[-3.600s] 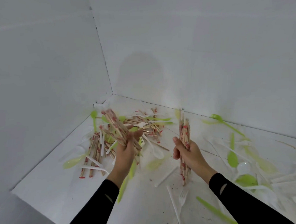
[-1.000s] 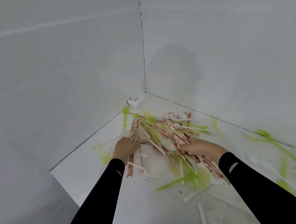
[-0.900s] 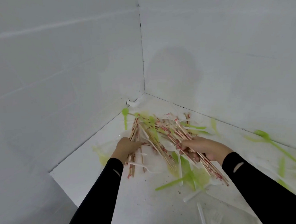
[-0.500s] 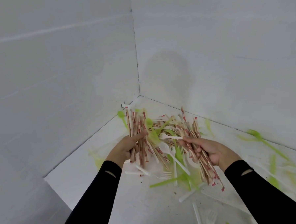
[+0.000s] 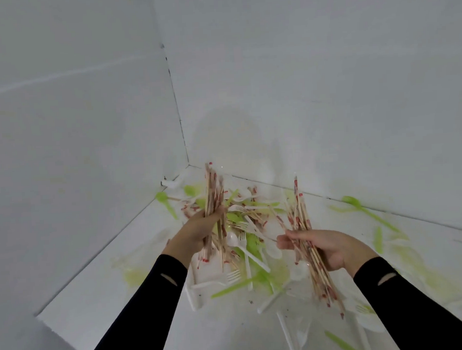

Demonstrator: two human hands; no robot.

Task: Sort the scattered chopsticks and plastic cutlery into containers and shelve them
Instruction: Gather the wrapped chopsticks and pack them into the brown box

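My left hand (image 5: pixel 194 231) grips a bundle of wooden chopsticks with red markings (image 5: pixel 213 194), held nearly upright above the white surface. My right hand (image 5: pixel 326 246) grips a second chopstick bundle (image 5: pixel 298 211), tilted so its lower ends point toward me. Between and behind the hands lies a pile of loose chopsticks and plastic cutlery (image 5: pixel 249 214): white forks, white spoons and green pieces, in the corner of the surface.
Two white walls meet in a corner (image 5: pixel 187 163) just behind the pile. More green cutlery (image 5: pixel 365 210) and white cutlery (image 5: pixel 289 335) lie scattered to the right and near me. The surface's left edge (image 5: pixel 58 323) drops off at the lower left.
Both hands have lifted their chopstick bundles up off the pile and drawn apart; the bundles now stand more upright than half a second ago.
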